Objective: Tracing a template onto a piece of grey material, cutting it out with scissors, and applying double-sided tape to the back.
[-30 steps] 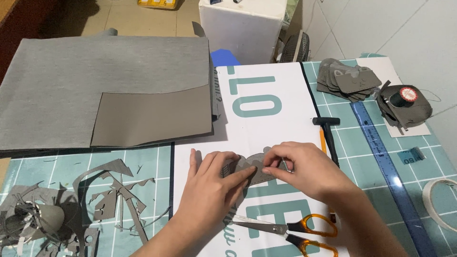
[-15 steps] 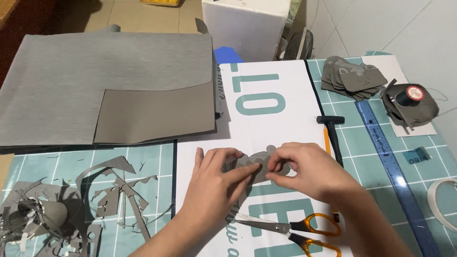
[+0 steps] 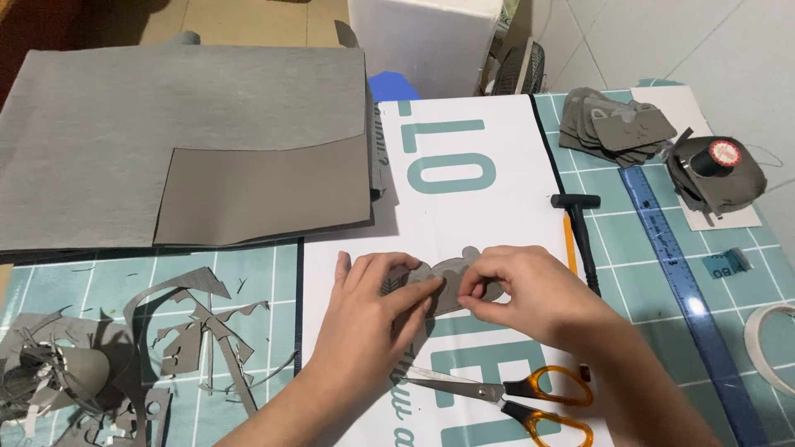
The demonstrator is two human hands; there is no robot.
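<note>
Both hands pinched on grey cut-out piece (image 3: 447,277), centre of white sheet (image 3: 464,199): left hand (image 3: 368,319) on left end, right hand (image 3: 530,290) on right. Looks thin, light, floppy; best held by edges. Scissors (image 3: 505,393) just nearer.

Hands edge apart on the cutout

The right hand (image 3: 530,290) sits slightly farther from the orange-handled scissors (image 3: 513,393) than before, its fingertips pinching the small grey fabric cutout (image 3: 443,281) nearer its right end.

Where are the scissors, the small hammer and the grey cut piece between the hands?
scissors (image 3: 505,393), head view, on the pivot where blades meet the orange handles.
small hammer (image 3: 580,232), head view, on the black shaft below its head.
grey cut piece (image 3: 447,277), head view, on its middle between both hands.
</note>
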